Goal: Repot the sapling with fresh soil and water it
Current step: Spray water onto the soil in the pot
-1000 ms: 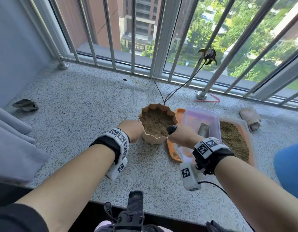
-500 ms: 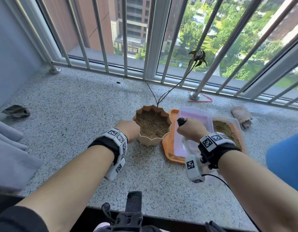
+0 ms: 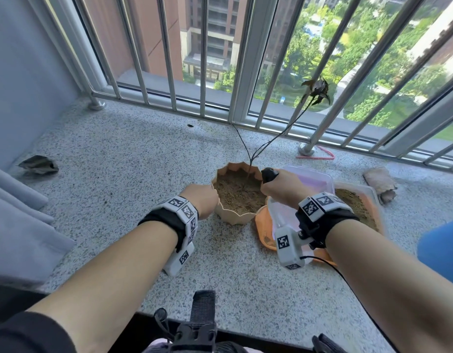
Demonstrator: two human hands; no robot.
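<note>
A scalloped beige pot [image 3: 231, 217] filled with brown soil [image 3: 238, 194] stands on the speckled stone ledge. The thin sapling [image 3: 278, 135] rises from it and leans right, with dark leaves [image 3: 317, 91] at its tip against the railing. My left hand [image 3: 201, 201] grips the pot's left rim. My right hand [image 3: 284, 191] is curled round a black tool handle [image 3: 269, 174] at the pot's right rim; the tool's blade is hidden below my hand. Under that hand lies a clear plastic container [image 3: 317, 180] on an orange tray [image 3: 264, 225] holding loose soil [image 3: 355, 205].
Metal railing bars [image 3: 242, 59] close off the far edge of the ledge. A dried leaf [image 3: 39, 164] lies at the left, a crumpled brown wrapper [image 3: 379, 182] at the right. A grey curtain [image 3: 16, 217] hangs at the left and a blue object [image 3: 442, 250] sits at the right.
My right hand has lifted the tool out of the clear container and moved it left to the pot's right rim. My left hand stays on the pot.
</note>
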